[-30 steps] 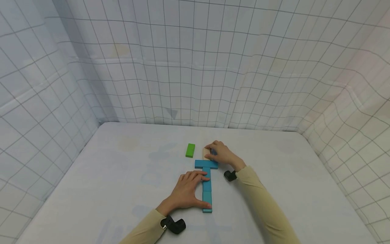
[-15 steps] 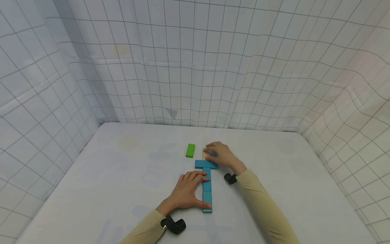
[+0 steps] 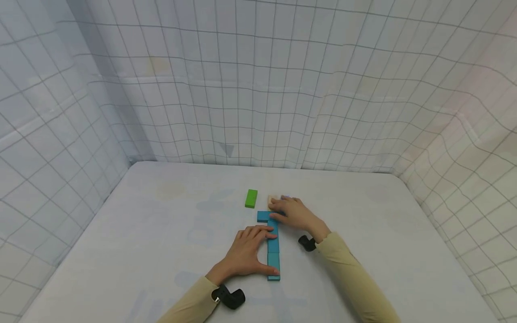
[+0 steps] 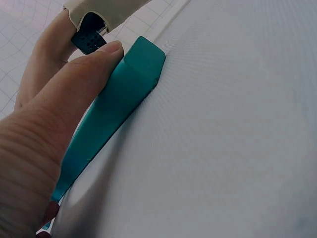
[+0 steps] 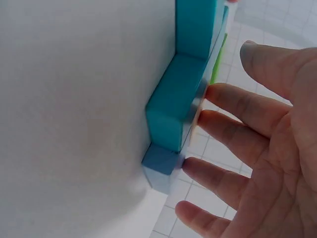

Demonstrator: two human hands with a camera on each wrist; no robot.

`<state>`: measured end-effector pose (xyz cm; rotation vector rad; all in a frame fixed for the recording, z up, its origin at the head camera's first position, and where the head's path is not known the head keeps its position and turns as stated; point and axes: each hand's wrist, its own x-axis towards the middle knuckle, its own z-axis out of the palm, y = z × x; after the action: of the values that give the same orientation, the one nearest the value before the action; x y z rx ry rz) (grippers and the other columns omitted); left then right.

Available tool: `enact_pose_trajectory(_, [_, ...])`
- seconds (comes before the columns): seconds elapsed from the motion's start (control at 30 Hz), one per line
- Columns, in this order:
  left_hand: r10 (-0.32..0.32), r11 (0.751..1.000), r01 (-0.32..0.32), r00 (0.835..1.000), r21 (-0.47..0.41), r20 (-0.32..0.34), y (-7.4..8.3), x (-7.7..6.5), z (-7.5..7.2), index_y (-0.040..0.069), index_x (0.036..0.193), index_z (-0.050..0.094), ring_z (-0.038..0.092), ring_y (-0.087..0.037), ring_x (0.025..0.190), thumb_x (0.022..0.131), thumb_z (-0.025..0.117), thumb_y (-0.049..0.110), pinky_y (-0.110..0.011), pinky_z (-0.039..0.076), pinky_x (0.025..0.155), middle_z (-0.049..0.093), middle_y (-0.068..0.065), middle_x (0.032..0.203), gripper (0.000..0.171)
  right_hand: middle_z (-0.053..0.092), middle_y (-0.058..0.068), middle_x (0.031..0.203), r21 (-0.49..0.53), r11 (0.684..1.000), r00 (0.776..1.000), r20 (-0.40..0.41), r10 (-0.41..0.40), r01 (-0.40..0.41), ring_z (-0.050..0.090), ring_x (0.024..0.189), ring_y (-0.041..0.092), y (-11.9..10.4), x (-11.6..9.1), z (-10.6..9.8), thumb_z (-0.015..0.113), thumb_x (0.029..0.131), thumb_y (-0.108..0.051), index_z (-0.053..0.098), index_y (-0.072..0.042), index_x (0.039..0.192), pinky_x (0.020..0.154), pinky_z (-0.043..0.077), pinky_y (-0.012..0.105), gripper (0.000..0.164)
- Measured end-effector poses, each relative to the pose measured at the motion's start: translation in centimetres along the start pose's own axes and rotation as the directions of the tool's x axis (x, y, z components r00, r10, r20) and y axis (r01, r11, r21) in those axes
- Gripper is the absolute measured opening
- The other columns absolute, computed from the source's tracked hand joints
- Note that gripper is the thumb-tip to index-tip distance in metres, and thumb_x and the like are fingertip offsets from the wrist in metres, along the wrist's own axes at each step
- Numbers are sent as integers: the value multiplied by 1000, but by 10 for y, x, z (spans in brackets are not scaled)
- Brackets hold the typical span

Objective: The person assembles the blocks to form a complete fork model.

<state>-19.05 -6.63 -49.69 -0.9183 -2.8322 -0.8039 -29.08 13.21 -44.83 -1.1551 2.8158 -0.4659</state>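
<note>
Blue blocks lie flat in a T shape: a column [image 3: 273, 246] runs toward the person and a crossbar [image 3: 262, 216] sits at its far end. The left hand [image 3: 244, 255] rests spread on the column, its thumb [image 4: 94, 64] on the near end and its fingers on the upper part. Over the crossbar and a beige block [image 3: 272, 198], the right hand [image 3: 298, 213] reaches with extended fingers, covering much of both. A pale blue block [image 5: 161, 171] stands against the crossbar in the right wrist view, beside the right fingertips.
A green block [image 3: 251, 198] lies apart, left of the beige one. The white table [image 3: 161, 233] is bordered by grid-patterned curtains [image 3: 258, 103]. A black camera is worn on each wrist.
The right hand has shifted slightly toward the person, from around the beige and pale blue blocks to over the crossbar, with its fingers straighter. The left hand stays put.
</note>
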Motion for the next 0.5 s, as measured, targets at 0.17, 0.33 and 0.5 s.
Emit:
enact_pose_trajectory(0.17, [5, 1000, -5, 1000, -13, -5, 0, -1, -1, 29, 133, 51, 32, -17, 127, 63, 62, 80, -46, 29, 96, 35, 8, 144, 87, 46, 12, 140, -4, 1000, 999, 44, -1, 1, 39, 130, 32, -6, -6, 0, 53, 98, -34, 55, -6, 134, 101, 28, 57, 46])
enact_pose_trajectory(0.33, [27, 1000, -28, 999, -10, -26, 0, -1, -1, 28, 133, 51, 34, -19, 126, 64, 63, 79, -47, 30, 94, 37, 6, 142, 87, 44, 11, 142, 20, 1000, 998, 54, 21, -23, 34, 132, 37, -9, -10, 0, 53, 98, -34, 53, -7, 136, 103, 19, 61, 46])
enact_pose_trajectory(0.5, [35, 999, -36, 999, -15, -36, -1, -1, 0, 28, 133, 51, 34, -20, 126, 64, 63, 79, -47, 30, 93, 37, 5, 142, 87, 42, 11, 144, 47, 999, 998, 53, 20, -23, 27, 134, 42, -9, -12, 2, 53, 98, -33, 51, -7, 137, 104, 15, 61, 47])
